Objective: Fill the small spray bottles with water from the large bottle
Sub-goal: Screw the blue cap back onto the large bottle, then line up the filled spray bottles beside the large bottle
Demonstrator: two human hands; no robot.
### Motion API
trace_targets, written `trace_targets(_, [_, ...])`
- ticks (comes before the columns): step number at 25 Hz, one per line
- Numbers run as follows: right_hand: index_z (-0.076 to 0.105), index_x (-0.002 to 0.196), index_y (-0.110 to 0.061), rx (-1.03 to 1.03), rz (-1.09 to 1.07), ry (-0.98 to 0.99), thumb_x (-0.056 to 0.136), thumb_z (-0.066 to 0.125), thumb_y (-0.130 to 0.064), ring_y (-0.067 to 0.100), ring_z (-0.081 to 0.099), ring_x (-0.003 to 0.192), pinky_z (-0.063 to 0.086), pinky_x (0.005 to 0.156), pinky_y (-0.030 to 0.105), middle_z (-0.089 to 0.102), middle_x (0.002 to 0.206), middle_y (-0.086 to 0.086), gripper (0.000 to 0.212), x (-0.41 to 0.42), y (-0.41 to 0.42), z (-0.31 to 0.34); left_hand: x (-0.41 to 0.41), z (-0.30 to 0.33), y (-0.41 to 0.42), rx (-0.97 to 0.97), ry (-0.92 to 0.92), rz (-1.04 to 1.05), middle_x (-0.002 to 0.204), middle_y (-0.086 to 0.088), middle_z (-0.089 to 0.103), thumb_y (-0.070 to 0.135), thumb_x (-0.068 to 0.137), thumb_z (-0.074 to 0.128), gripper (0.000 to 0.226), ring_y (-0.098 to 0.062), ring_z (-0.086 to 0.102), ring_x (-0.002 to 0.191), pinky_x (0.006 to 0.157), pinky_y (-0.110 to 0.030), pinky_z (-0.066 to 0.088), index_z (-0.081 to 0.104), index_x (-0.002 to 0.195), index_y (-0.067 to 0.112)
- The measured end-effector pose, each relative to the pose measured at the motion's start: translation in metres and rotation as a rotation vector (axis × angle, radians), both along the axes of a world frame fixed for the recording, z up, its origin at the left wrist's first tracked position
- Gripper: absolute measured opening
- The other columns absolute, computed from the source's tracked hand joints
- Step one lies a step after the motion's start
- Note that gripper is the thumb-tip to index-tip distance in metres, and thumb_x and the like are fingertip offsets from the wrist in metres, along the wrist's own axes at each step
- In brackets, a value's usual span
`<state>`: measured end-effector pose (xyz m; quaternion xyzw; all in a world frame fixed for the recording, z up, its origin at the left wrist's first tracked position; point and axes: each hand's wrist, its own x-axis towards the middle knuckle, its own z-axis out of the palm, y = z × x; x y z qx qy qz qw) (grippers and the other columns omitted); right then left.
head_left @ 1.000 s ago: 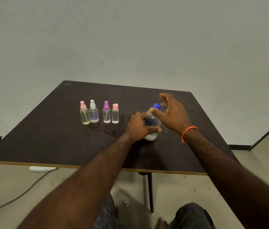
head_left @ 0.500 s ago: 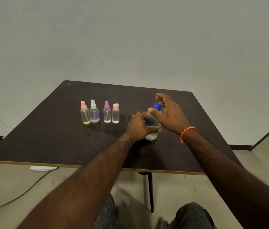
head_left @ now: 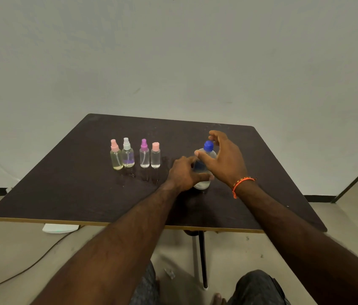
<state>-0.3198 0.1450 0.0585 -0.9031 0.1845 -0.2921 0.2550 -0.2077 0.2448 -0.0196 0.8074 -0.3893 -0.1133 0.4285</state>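
The large clear bottle (head_left: 202,170) with a blue cap (head_left: 208,146) stands upright on the dark table (head_left: 63,190), right of centre. My left hand (head_left: 183,173) grips its body from the left. My right hand (head_left: 226,159) hovers at the bottle's top, fingers spread and arched around the cap, thumb by the bottle's shoulder; I cannot tell whether the fingers touch the cap. Several small bottles stand in a row to the left: a pink-topped sprayer (head_left: 116,157), a white-topped one (head_left: 127,155), a purple-topped one (head_left: 144,155) and a pink-capped one (head_left: 155,156). All hold clear liquid.
The table's front edge (head_left: 107,223) is close to my knees. Wet marks show on the tabletop in front of the small bottles. A cable and a white device (head_left: 60,228) lie on the floor at the left. A plain wall stands behind.
My right hand has shifted slightly left and closed in around the blue cap. My left hand stays wrapped on the large bottle, which has not moved.
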Motion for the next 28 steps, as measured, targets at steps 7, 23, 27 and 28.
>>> trace_targets(7, [0.063, 0.122, -0.014, -0.325, 0.254, -0.347, 0.088, 0.07, -0.02, 0.007, 0.054, 0.099, 0.049, 0.087, 0.026, 0.064, 0.116, 0.0, 0.035, 0.001, 0.072, -0.004, 0.017, -0.001, 0.053, 0.027, -0.177, 0.122, 0.079, 0.011, 0.068, 0.048, 0.077, 0.073, 0.023, -0.007, 0.066, 0.075, 0.068, -0.039, 0.058, 0.064, 0.081, 0.027])
trace_targets(23, [0.039, 0.149, -0.014, 0.185, 0.025, 0.183, 0.084, 0.076, -0.018, 0.026, 0.051, 0.132, 0.045, 0.109, 0.041, 0.05, 0.148, 0.008, 0.074, 0.109, 0.08, -0.065, 0.056, -0.011, 0.113, -0.071, 0.089, 0.576, 0.113, -0.001, 0.07, 0.025, 0.09, 0.081, 0.048, -0.015, 0.064, 0.1, 0.089, -0.028, 0.051, 0.063, 0.132, 0.009])
trace_targets(27, [0.038, 0.15, -0.015, 0.22, 0.056, 0.197, 0.085, 0.076, -0.017, 0.027, 0.052, 0.132, 0.046, 0.109, 0.043, 0.049, 0.149, 0.007, 0.075, 0.118, 0.077, -0.071, 0.063, -0.015, 0.107, -0.075, 0.066, 0.529, 0.1, 0.008, 0.069, 0.019, 0.088, 0.081, 0.033, -0.009, 0.064, 0.089, 0.084, -0.029, 0.055, 0.066, 0.117, 0.017])
trace_targets(28, [0.037, 0.15, -0.015, 0.226, 0.064, 0.207, 0.086, 0.074, -0.015, 0.027, 0.052, 0.132, 0.045, 0.11, 0.045, 0.048, 0.15, 0.007, 0.074, 0.121, 0.076, -0.072, 0.065, -0.014, 0.105, -0.078, 0.057, 0.529, 0.102, 0.007, 0.07, 0.02, 0.087, 0.082, 0.034, -0.01, 0.066, 0.09, 0.086, -0.031, 0.058, 0.065, 0.117, 0.018])
